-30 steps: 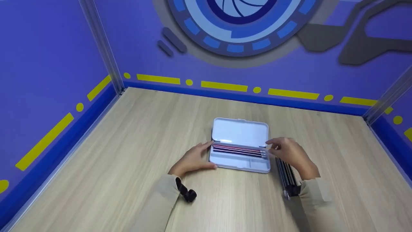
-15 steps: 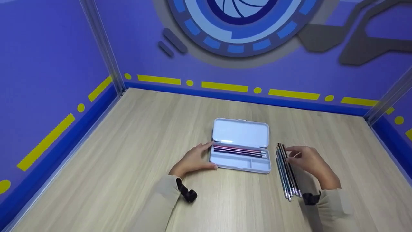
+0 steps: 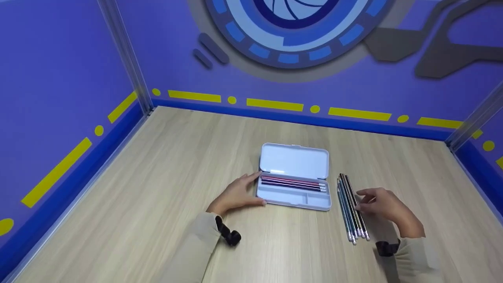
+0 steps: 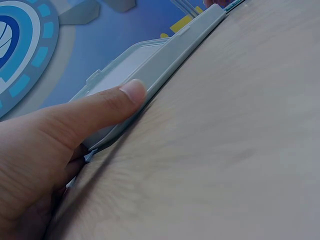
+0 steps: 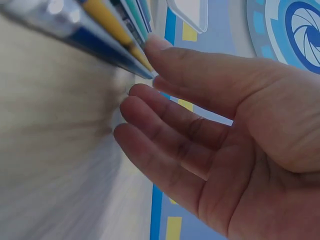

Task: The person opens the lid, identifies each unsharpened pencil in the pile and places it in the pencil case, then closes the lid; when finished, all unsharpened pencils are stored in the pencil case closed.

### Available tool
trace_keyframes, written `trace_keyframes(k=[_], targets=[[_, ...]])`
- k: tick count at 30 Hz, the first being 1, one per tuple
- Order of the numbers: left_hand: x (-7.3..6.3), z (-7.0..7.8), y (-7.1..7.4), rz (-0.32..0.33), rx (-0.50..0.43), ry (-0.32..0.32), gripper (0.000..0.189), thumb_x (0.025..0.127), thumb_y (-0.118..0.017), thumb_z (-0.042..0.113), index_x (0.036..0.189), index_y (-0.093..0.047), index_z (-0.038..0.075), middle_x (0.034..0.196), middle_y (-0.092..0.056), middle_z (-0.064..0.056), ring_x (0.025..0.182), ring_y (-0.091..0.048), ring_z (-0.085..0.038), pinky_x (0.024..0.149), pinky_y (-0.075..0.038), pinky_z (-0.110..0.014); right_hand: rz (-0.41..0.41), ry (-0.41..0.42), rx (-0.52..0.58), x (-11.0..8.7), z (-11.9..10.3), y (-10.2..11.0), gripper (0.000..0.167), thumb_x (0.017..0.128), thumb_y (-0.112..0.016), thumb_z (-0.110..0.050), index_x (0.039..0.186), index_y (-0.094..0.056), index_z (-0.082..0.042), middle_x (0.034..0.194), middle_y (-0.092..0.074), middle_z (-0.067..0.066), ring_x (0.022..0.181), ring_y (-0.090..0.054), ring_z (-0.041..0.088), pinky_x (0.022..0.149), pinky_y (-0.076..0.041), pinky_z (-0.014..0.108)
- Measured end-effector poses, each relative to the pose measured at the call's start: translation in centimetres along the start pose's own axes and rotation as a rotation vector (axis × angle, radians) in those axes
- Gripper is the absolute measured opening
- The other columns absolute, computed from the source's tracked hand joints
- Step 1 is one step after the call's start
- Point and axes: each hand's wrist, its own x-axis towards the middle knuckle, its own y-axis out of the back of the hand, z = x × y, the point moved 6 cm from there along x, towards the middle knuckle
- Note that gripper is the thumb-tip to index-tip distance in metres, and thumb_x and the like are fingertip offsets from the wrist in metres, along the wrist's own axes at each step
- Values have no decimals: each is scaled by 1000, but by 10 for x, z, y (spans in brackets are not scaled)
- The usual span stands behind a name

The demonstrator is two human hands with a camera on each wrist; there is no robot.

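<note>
A white hinged pencil case [image 3: 279,195] lies with its lid raised in the head view, and several striped pencils [image 3: 290,183] fill its rear compartment. My left hand [image 3: 235,193] rests against the case's left end, thumb at the front corner and index finger near the hinge. In the left wrist view, the thumb [image 4: 107,106] lies along the front wall. Right of the case, a bundle of pencils [image 3: 351,210] with eraser ends toward me lies on the table. Beside it is my right hand [image 3: 387,206], fingers loosely bent and holding nothing, thumb tip right at the pencils.
The wood-grain table [image 3: 177,165] is bordered by blue-purple panels [image 3: 275,90] with yellow dashes at the back and both sides. A black strap mount [image 3: 230,237] sits on the left wrist and another [image 3: 387,248] on the right.
My right hand has moved from the case's right end, over the pencil bundle, to the bundle's right side, going right and toward me. The left hand and the case stay put.
</note>
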Motion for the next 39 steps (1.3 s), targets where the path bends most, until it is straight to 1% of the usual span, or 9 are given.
trace_keyframes(k=[5,11,16,19,23,26,32,36,39], targets=[[1,0,0,1,3,16,99,67,-84,48,150,-35,27,152,-35,-19,143,-25,-41,115,-26,-56,-39,-17,2,-2,5,-2,55,84,-73,-20,126,-55,10,98,-67,16,81,-62,19,69,-52,34],[1,-1,-1,-4,-11,30,99,67,-84,48,150,-35,27,153,-33,-19,143,-24,-40,115,-25,-55,-67,-40,23,-2,9,-4,55,82,-75,-16,127,-56,9,95,-66,13,79,-60,18,68,-51,32],[1,-1,-1,-2,-5,33,98,67,-84,48,150,-36,28,153,-34,-18,144,-24,-40,116,-25,-54,-63,-65,48,-1,13,-5,55,83,-73,-12,129,-53,9,95,-66,14,78,-61,19,67,-52,32],[1,-1,0,-1,-2,29,98,67,-84,48,150,-36,27,153,-34,-20,143,-24,-40,115,-25,-54,-41,-87,66,-1,15,-5,56,82,-72,-10,131,-52,9,92,-66,14,75,-61,18,64,-52,31],[1,-2,0,-3,8,16,97,68,-83,49,149,-36,27,152,-36,-16,144,-25,-39,115,-26,-54,-18,-87,119,-3,15,-7,59,82,-73,-8,132,-48,10,87,-65,13,69,-63,16,61,-54,32],[1,-2,-1,-3,20,7,96,68,-83,50,149,-37,27,152,-38,-13,144,-25,-39,115,-26,-55,-13,-67,135,-5,13,-8,58,83,-71,-6,132,-47,12,84,-65,12,66,-63,16,58,-55,32],[1,-2,-1,-1,21,0,98,68,-83,49,150,-36,24,152,-37,-16,143,-25,-40,115,-27,-55,-11,-50,116,-5,10,-8,57,83,-67,-5,133,-47,13,82,-67,10,63,-60,16,55,-53,31],[1,0,-1,1,17,3,99,67,-83,49,150,-36,23,151,-37,-19,143,-26,-41,115,-27,-55,-5,-39,104,-5,10,-7,57,84,-66,-6,133,-45,15,86,-67,13,64,-61,16,56,-53,32],[1,0,-1,4,13,-2,98,67,-84,49,150,-37,22,151,-37,-19,143,-26,-41,115,-26,-55,5,-32,106,-4,10,-6,56,85,-65,-7,132,-46,15,90,-66,16,65,-62,17,56,-54,32]])
